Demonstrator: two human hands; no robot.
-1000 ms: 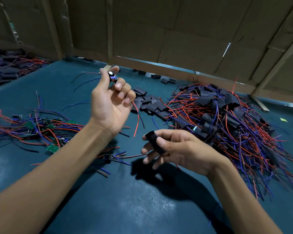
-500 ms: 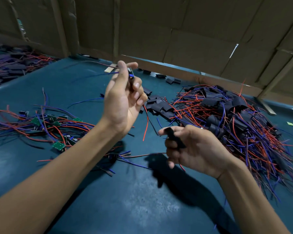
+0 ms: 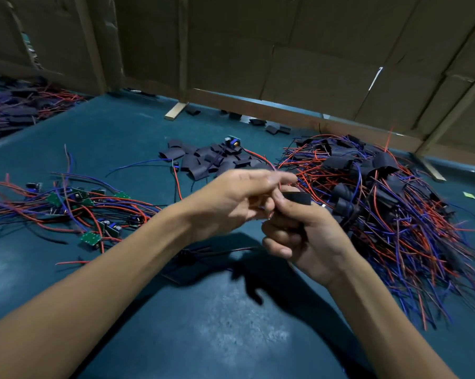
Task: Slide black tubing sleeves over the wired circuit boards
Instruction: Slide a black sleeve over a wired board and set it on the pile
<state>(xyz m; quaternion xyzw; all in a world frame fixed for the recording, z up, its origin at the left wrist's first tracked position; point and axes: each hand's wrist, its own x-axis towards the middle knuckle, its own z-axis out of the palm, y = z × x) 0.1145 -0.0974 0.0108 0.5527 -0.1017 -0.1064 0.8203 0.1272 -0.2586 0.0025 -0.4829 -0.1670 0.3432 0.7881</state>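
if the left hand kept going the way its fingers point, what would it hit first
Its fingers point right, so the left hand would probably first meet the black sleeve held in the right hand, almost touching already. Beyond that lies the sleeved pile; depth is unclear.

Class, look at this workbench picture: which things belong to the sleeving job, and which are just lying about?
Belonging to the job:
black sleeve gripped by the right hand
red wire pinched by the left hand
loose sleeves
bare boards
sleeved pile

Lying about:
wood block
green scrap
cardboard wall
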